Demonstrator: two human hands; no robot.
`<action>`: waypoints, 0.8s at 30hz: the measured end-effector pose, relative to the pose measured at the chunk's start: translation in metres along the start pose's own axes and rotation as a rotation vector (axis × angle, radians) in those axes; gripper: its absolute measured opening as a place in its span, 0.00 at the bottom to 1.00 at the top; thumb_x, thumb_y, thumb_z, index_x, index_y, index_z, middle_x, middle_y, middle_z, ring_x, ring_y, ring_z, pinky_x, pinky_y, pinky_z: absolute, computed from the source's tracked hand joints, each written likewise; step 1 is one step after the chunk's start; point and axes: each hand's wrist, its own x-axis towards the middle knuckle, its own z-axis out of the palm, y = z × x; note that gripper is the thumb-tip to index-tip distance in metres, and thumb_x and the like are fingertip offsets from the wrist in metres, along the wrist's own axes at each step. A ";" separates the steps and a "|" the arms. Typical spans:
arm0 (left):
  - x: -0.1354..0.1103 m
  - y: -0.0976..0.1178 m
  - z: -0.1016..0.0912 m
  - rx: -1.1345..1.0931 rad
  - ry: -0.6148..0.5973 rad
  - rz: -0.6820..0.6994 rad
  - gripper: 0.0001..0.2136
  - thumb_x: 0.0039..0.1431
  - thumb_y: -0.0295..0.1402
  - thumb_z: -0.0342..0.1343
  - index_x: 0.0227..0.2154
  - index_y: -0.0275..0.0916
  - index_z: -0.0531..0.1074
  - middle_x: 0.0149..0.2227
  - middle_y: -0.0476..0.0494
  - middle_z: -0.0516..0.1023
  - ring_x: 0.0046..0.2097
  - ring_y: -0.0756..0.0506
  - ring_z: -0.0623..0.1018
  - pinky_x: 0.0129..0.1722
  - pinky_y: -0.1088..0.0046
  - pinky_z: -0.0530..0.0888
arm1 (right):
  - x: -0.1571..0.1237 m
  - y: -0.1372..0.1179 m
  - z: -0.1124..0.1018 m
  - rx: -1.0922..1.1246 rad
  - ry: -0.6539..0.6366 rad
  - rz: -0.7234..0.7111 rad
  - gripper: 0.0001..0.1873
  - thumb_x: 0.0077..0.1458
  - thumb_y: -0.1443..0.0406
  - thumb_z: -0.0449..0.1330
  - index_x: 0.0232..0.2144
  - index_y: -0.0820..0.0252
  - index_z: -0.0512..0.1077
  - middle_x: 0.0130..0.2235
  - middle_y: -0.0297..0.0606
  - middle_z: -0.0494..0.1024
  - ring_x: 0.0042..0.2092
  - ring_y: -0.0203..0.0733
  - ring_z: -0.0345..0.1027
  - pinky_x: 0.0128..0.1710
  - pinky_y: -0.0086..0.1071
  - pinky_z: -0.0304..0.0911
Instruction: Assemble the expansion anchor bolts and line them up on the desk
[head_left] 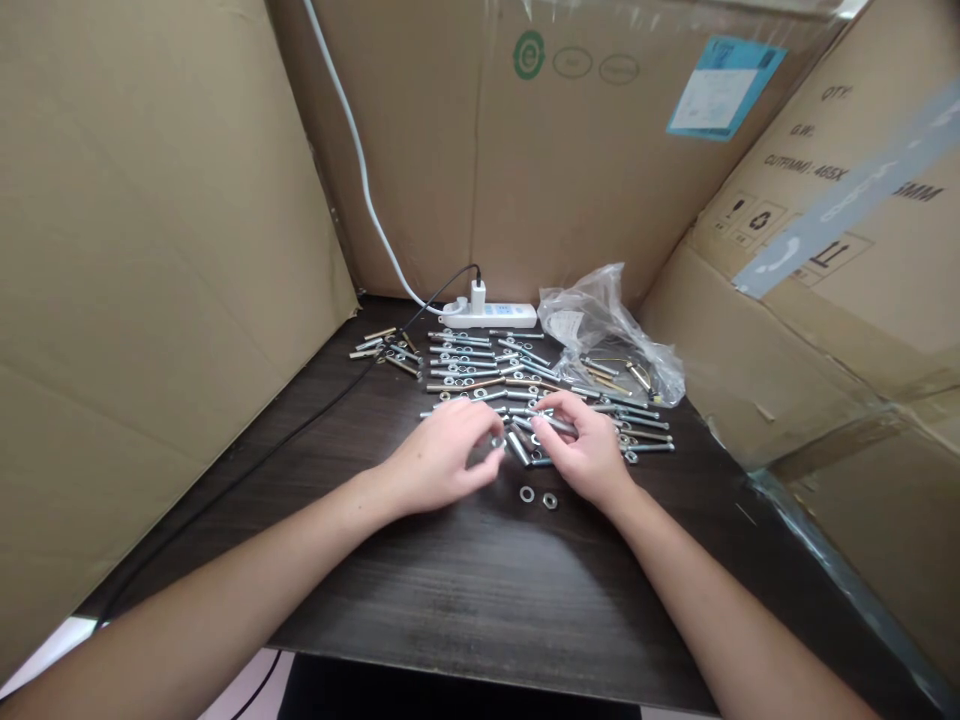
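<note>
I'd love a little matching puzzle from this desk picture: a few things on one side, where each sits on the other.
Things:
1. white power strip
2. crinkled clear plastic bag
3. two loose silver nuts
4. small side pile of bolts

Places:
A. just in front of the hands
B. far left of the spread
C. against the back cardboard wall
D. right rear, near the cardboard boxes

Pairs: 1-C, 2-D, 3-A, 4-B

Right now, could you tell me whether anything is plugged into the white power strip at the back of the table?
Plugged in: a white adapter stands upright in the power strip, with a black cable leaving its top.
</note>
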 end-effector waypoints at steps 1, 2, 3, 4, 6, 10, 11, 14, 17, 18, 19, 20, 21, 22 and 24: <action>0.000 -0.001 -0.002 -0.028 0.063 -0.034 0.04 0.59 0.32 0.51 0.35 0.38 0.65 0.32 0.48 0.68 0.36 0.47 0.67 0.38 0.69 0.65 | -0.001 -0.003 0.001 -0.039 -0.034 -0.026 0.06 0.53 0.63 0.58 0.34 0.58 0.70 0.23 0.29 0.69 0.23 0.32 0.61 0.23 0.25 0.56; 0.000 -0.003 -0.003 -0.054 0.103 -0.055 0.04 0.59 0.32 0.50 0.35 0.38 0.64 0.32 0.49 0.68 0.35 0.48 0.67 0.38 0.70 0.65 | -0.003 -0.007 0.002 -0.073 -0.069 -0.054 0.06 0.53 0.63 0.58 0.34 0.58 0.70 0.23 0.29 0.70 0.23 0.32 0.61 0.24 0.26 0.57; 0.000 -0.003 -0.004 -0.081 0.121 -0.064 0.03 0.59 0.31 0.50 0.35 0.38 0.64 0.32 0.49 0.67 0.35 0.48 0.67 0.37 0.70 0.65 | -0.004 -0.012 0.003 -0.097 -0.101 -0.082 0.06 0.53 0.63 0.58 0.35 0.58 0.70 0.24 0.29 0.71 0.23 0.32 0.62 0.25 0.26 0.57; -0.001 -0.004 -0.004 -0.110 0.119 -0.063 0.03 0.60 0.31 0.49 0.35 0.38 0.63 0.32 0.49 0.67 0.35 0.48 0.67 0.36 0.71 0.65 | -0.006 -0.016 0.004 -0.105 -0.126 -0.107 0.06 0.53 0.63 0.58 0.35 0.58 0.70 0.24 0.29 0.72 0.23 0.32 0.63 0.25 0.26 0.57; -0.002 -0.004 -0.003 -0.176 0.077 -0.055 0.03 0.61 0.32 0.48 0.35 0.38 0.63 0.32 0.49 0.66 0.34 0.49 0.67 0.35 0.72 0.65 | -0.009 -0.021 0.007 -0.096 -0.150 -0.139 0.06 0.54 0.63 0.57 0.35 0.58 0.70 0.25 0.30 0.73 0.23 0.32 0.63 0.25 0.26 0.57; -0.004 -0.003 -0.002 -0.288 -0.018 -0.078 0.06 0.64 0.35 0.46 0.40 0.39 0.63 0.33 0.50 0.68 0.32 0.50 0.67 0.32 0.74 0.65 | -0.011 -0.021 0.011 -0.077 -0.146 -0.149 0.06 0.54 0.64 0.57 0.36 0.58 0.69 0.26 0.30 0.74 0.23 0.32 0.63 0.25 0.25 0.57; -0.004 -0.002 -0.002 -0.301 -0.029 -0.084 0.07 0.65 0.35 0.45 0.41 0.39 0.64 0.33 0.50 0.69 0.32 0.50 0.67 0.32 0.74 0.65 | -0.011 -0.019 0.011 -0.072 -0.141 -0.145 0.06 0.54 0.64 0.57 0.36 0.58 0.69 0.26 0.30 0.74 0.23 0.32 0.63 0.25 0.25 0.57; -0.004 -0.003 -0.003 -0.310 -0.033 -0.092 0.08 0.65 0.36 0.45 0.43 0.40 0.64 0.31 0.51 0.68 0.31 0.51 0.67 0.32 0.74 0.64 | -0.010 -0.015 0.011 -0.059 -0.119 -0.137 0.06 0.54 0.64 0.57 0.36 0.58 0.69 0.27 0.31 0.75 0.23 0.32 0.64 0.25 0.25 0.58; -0.004 -0.005 -0.003 -0.305 -0.027 -0.096 0.08 0.65 0.36 0.46 0.43 0.41 0.64 0.30 0.52 0.68 0.30 0.51 0.67 0.31 0.75 0.64 | -0.010 -0.015 0.011 -0.039 -0.102 -0.137 0.06 0.54 0.65 0.58 0.36 0.58 0.68 0.27 0.30 0.74 0.24 0.32 0.64 0.25 0.25 0.58; -0.004 -0.006 -0.003 -0.305 -0.027 -0.100 0.08 0.65 0.36 0.46 0.44 0.41 0.64 0.30 0.52 0.67 0.30 0.51 0.67 0.31 0.75 0.63 | -0.010 -0.016 0.011 -0.030 -0.100 -0.134 0.06 0.54 0.65 0.58 0.36 0.58 0.68 0.27 0.30 0.74 0.24 0.32 0.64 0.25 0.25 0.58; -0.004 -0.007 -0.003 -0.305 -0.028 -0.106 0.08 0.65 0.36 0.46 0.44 0.41 0.64 0.29 0.52 0.67 0.30 0.51 0.67 0.30 0.75 0.63 | -0.010 -0.016 0.011 -0.020 -0.099 -0.131 0.06 0.54 0.65 0.57 0.36 0.58 0.68 0.26 0.30 0.73 0.23 0.32 0.63 0.25 0.25 0.57; -0.005 -0.007 -0.002 -0.305 -0.031 -0.112 0.08 0.65 0.36 0.46 0.43 0.41 0.65 0.29 0.52 0.67 0.29 0.51 0.66 0.30 0.75 0.63 | -0.010 -0.017 0.011 -0.013 -0.099 -0.128 0.06 0.54 0.65 0.57 0.35 0.59 0.68 0.26 0.30 0.73 0.23 0.32 0.63 0.25 0.25 0.57; -0.005 -0.008 -0.002 -0.304 -0.034 -0.115 0.08 0.64 0.37 0.47 0.43 0.40 0.65 0.29 0.52 0.67 0.29 0.51 0.66 0.29 0.75 0.63 | -0.010 -0.018 0.010 -0.008 -0.100 -0.125 0.05 0.54 0.65 0.57 0.35 0.59 0.68 0.26 0.30 0.73 0.24 0.32 0.63 0.25 0.25 0.57; -0.005 -0.008 -0.002 -0.302 -0.036 -0.115 0.08 0.64 0.37 0.47 0.42 0.40 0.65 0.29 0.52 0.67 0.29 0.51 0.66 0.29 0.75 0.63 | -0.010 -0.018 0.010 -0.006 -0.103 -0.122 0.05 0.54 0.65 0.57 0.35 0.59 0.68 0.26 0.31 0.73 0.24 0.32 0.63 0.25 0.25 0.57; -0.005 -0.009 -0.003 -0.295 -0.039 -0.107 0.08 0.64 0.36 0.47 0.41 0.40 0.65 0.28 0.52 0.66 0.29 0.51 0.66 0.29 0.75 0.63 | -0.011 -0.018 0.010 -0.008 -0.112 -0.114 0.05 0.54 0.65 0.57 0.35 0.58 0.68 0.26 0.31 0.72 0.23 0.32 0.62 0.24 0.25 0.56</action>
